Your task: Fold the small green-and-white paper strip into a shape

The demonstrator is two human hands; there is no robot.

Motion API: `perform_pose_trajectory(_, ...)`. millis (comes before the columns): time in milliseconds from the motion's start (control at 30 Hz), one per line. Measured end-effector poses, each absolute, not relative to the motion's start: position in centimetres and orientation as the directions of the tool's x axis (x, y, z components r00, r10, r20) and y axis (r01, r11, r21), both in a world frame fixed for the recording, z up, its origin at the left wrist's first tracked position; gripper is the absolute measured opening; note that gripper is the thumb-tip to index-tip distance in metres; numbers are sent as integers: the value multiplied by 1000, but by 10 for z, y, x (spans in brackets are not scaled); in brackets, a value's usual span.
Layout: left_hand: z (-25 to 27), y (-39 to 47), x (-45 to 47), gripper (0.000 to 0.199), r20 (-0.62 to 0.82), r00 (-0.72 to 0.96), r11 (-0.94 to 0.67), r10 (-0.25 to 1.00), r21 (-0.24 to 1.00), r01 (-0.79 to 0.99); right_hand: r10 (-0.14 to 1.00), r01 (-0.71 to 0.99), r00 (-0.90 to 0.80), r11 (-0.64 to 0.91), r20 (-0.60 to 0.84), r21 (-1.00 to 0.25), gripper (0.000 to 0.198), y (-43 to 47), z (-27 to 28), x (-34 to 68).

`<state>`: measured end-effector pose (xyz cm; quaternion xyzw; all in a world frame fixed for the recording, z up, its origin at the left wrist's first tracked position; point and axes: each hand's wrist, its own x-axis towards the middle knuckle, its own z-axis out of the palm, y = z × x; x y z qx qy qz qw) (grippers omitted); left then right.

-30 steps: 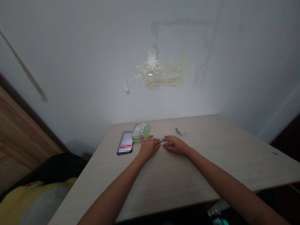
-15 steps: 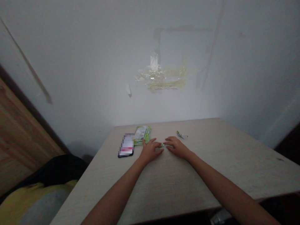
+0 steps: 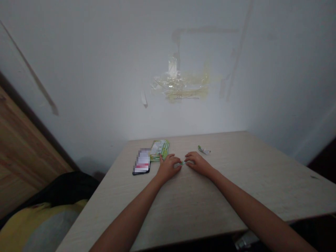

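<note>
Both hands, left hand (image 3: pixel 168 167) and right hand (image 3: pixel 197 163), are pinched narrowly on 1 small green wrapper (image 3: pixel 182 163), judged light, crinkly and best gripped by its ends, lying on the counter (image 3: pixel 236 182) at 12 o'clock.

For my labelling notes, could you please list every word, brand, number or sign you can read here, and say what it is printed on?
No text can be read.
Green packet: print too small and blurred.
Phone: face pixelated, unreadable.
Small green wrapper between the left hand and right hand: too small.
Torn wrapper: too small.
Wall: tape residue only, no sign.
</note>
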<state>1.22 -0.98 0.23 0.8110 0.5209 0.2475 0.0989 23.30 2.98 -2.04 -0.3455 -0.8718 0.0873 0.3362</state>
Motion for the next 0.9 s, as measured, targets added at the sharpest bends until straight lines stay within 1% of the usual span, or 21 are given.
perform_pose_trajectory(133, 7, -11, 12, 22, 271, 338, -426, 902, 420, 801, 666, 557, -521, 739, 534, -379, 19, 31, -24, 232)
perform_pose_trajectory(233, 8, -12, 13, 23, 256, 334, -415, 907, 410, 812, 671, 558, -517, 735, 532, -386, 17, 32, -25, 231)
perform_pose_trajectory(367, 7, -12, 14, 24, 273, 336, -424, 901, 398, 814, 678, 551, -514, 730, 525, -404, 15, 30, -23, 230)
perform_pose_trajectory(567, 5, -12, 13, 19, 317, 341, -448, 885, 381, 808, 690, 516, -492, 722, 531, -460, 13, 27, -20, 229)
perform_pose_trajectory(667, 6, -13, 14, 18, 312, 339, -446, 888, 393, 804, 712, 503, -469, 702, 522, -505, 13, 26, -18, 227)
perform_pose_trajectory(733, 8, -14, 16, 17, 304, 320, -427, 898, 418, 802, 749, 506, -435, 663, 500, -553, 13, 25, -17, 226)
perform_pose_trajectory(833, 9, -15, 20, 16, 304, 266, -384, 915, 449, 807, 814, 490, -367, 581, 451, -650, 18, 25, -17, 223)
perform_pose_trajectory(900, 9, -17, 22, 17, 320, 236, -368, 918, 459, 809, 845, 446, -340, 532, 414, -720, 23, 26, -18, 222)
